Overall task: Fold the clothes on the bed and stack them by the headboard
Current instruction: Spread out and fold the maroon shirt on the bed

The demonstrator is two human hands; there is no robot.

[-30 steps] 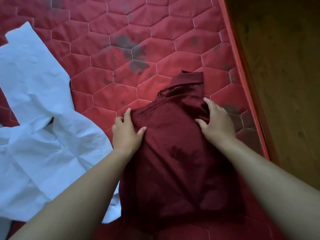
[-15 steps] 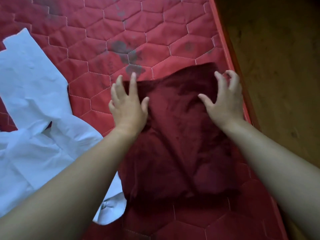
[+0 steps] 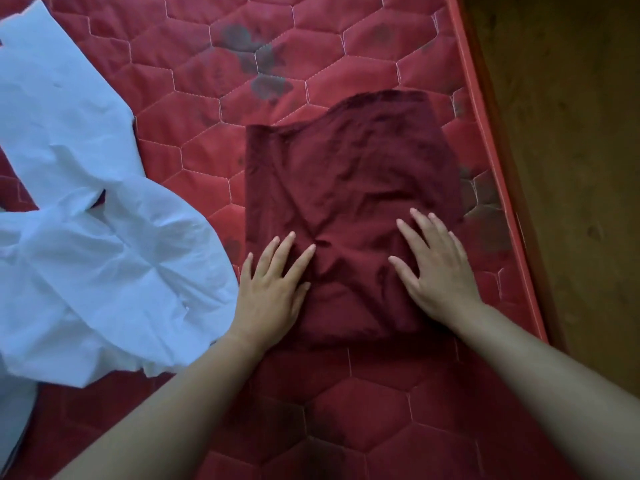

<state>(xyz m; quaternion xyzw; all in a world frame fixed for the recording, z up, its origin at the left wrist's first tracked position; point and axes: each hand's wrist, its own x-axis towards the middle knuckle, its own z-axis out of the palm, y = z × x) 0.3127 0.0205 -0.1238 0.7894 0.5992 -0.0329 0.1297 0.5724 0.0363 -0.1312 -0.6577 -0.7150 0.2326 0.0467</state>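
Note:
A dark red garment (image 3: pixel 349 174) lies folded into a rough square on the red quilted mattress (image 3: pixel 194 143), close to its right edge. My left hand (image 3: pixel 272 289) rests flat on the garment's near left corner, fingers straight and spread. My right hand (image 3: pixel 436 268) presses flat on its near right part, fingers also straight. A crumpled white garment (image 3: pixel 83 216) lies unfolded to the left, its edge next to my left hand.
The mattress's right edge (image 3: pixel 498 188) runs diagonally, with brown wooden floor (image 3: pixel 571 168) beyond it. Dark stains (image 3: pixel 256 60) mark the mattress above the red garment. No headboard is in view.
The lower half of the red garment was folded up over its collar. Both hands then slid back toward me and now lie flat on the near part of the fold.

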